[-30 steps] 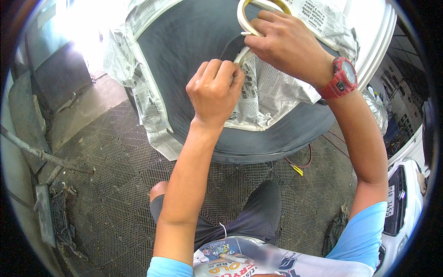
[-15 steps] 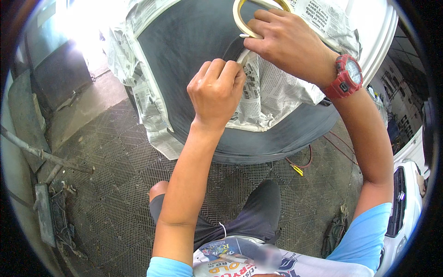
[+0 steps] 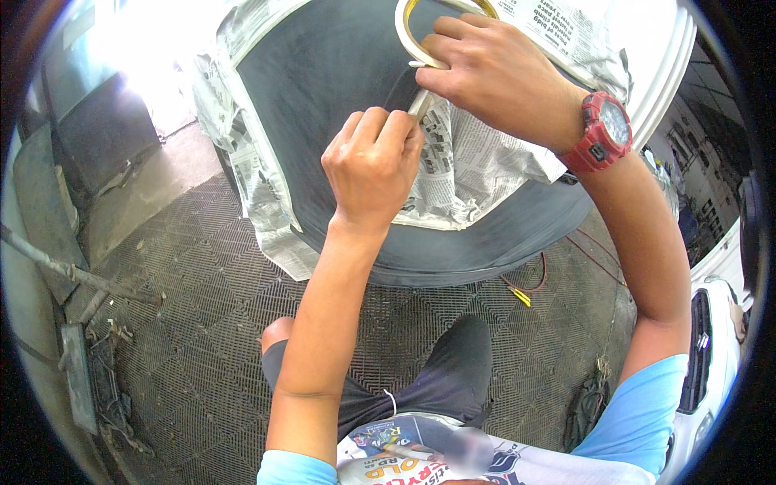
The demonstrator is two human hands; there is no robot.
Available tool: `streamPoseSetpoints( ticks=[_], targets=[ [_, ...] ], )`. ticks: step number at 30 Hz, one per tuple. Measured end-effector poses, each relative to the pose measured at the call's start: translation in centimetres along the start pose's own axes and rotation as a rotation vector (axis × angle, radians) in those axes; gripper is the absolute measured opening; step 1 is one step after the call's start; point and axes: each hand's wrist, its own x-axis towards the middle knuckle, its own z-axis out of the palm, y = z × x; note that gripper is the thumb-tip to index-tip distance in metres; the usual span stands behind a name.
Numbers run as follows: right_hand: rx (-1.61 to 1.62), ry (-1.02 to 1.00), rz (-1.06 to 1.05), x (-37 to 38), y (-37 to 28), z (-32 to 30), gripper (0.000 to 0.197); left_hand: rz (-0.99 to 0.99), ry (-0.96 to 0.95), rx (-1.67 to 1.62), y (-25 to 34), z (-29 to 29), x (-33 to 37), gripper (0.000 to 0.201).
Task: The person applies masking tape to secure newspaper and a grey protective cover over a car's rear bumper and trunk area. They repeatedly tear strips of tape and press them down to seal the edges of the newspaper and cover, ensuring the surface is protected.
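Observation:
My right hand [image 3: 493, 77], with a red watch on its wrist, grips a roll of masking tape [image 3: 402, 34] at the far side of the work. A strip of pale tape [image 3: 419, 103] runs between the roll and my left hand [image 3: 372, 170]. The left fingers are curled and pressed together on that strip, along the edge of a newspaper sheet [image 3: 485, 149]. This sheet lies over a dark grey curved car panel [image 3: 323, 89], and its lower edge is taped down. My left fingertips are mostly hidden behind the knuckles.
More newspaper [image 3: 255, 174] is taped along the panel's left side. White bodywork [image 3: 655, 56] rises at the right. Below lies a dark grid floor mat [image 3: 202, 323], with a red cable with yellow ends [image 3: 520, 297]. A white car [image 3: 711, 356] stands at the right, a metal stand [image 3: 81, 279] at the left.
Both hands have shifted slightly left, the tape roll moving along with the right one. Their grips look the same.

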Motion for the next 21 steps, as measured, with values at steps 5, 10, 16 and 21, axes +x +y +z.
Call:
streamPoseSetpoints(
  ticks=[5,10,16,21],
  targets=[
    [-0.061,-0.029,-0.038,0.1,0.1,-0.1,0.010,-0.040,-0.034,-0.047,0.1,-0.4,0.1,0.015],
    [-0.083,-0.022,-0.059,0.5,-0.1,-0.5,0.009,-0.087,-0.038,-0.104,0.1,-0.4,0.3,0.014],
    [-0.049,-0.010,-0.078,0.8,-0.1,-0.2,0.008,-0.061,-0.078,-0.081,0.1,-0.8,0.6,0.014],
    [-0.080,-0.039,-0.086,1.0,-0.4,-0.7,0.007,-0.065,-0.122,-0.095,0.3,-1.3,1.1,0.013]
  ],
)
